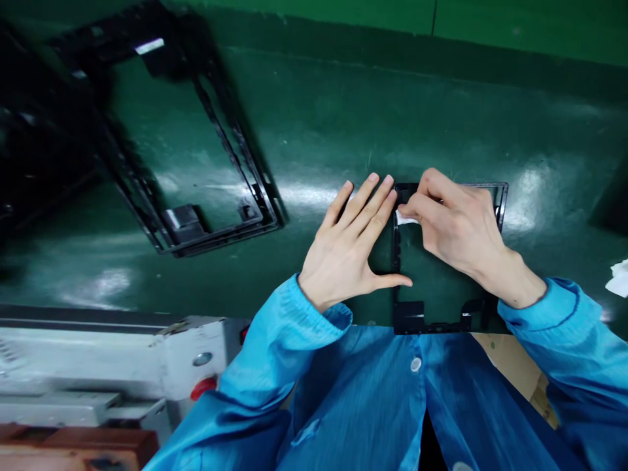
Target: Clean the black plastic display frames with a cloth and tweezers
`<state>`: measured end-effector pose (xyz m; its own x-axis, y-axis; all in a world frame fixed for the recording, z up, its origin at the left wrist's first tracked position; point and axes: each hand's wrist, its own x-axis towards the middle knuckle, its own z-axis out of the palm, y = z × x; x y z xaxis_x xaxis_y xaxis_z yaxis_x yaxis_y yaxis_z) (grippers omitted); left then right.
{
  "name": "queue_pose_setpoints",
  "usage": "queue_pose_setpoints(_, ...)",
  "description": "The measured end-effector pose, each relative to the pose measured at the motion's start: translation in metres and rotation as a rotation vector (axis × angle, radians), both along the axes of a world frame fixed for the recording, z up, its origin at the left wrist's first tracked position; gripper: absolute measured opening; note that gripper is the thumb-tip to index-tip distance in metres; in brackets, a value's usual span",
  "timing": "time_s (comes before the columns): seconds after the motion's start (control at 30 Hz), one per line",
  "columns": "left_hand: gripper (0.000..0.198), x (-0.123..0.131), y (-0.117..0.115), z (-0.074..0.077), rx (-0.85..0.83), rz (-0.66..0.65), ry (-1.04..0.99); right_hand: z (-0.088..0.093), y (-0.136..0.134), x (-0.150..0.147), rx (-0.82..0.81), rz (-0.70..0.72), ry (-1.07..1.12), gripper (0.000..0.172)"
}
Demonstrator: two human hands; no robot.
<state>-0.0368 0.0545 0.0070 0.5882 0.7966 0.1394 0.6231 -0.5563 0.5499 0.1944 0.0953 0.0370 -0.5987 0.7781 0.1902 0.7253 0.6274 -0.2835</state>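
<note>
Cannot see all of black frame [409, 318] behind right hand [454, 226], nor full white wipe [406, 219] beneath. Cannot make out blurred dark parts [36, 147], cut by left edge, nor whole white scrap [619, 279], cropped right.

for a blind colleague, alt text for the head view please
A person's right hand pinches a small white piece at the upper left corner of a black frame; the left hand lies spread across its left edge. More black frames lie farther left on the green surface.
</note>
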Motion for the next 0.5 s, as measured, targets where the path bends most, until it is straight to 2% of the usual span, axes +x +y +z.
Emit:
queue_pose_setpoints(0.17, 0.121, 0.0013, 0.0001, 0.0007, -0.042, 0.002, 0.029, 0.0028, -0.003, -0.0016, -0.081, -0.013, 0.042, 0.04)
queue_pose_setpoints(0.33, 0.12, 0.0009, 0.0005, 0.0005, -0.061, 0.011, -0.011, 0.0037, -0.0066, -0.0022, -0.05, 0.005, 0.033, 0.038)
queue_pose_setpoints(0.5, 0.117, 0.0014, 0.0009, 0.0046, -0.1, 0.006, 0.049, 0.0053, -0.0098, 0.0004, -0.065, 0.014, 0.018, 0.036)
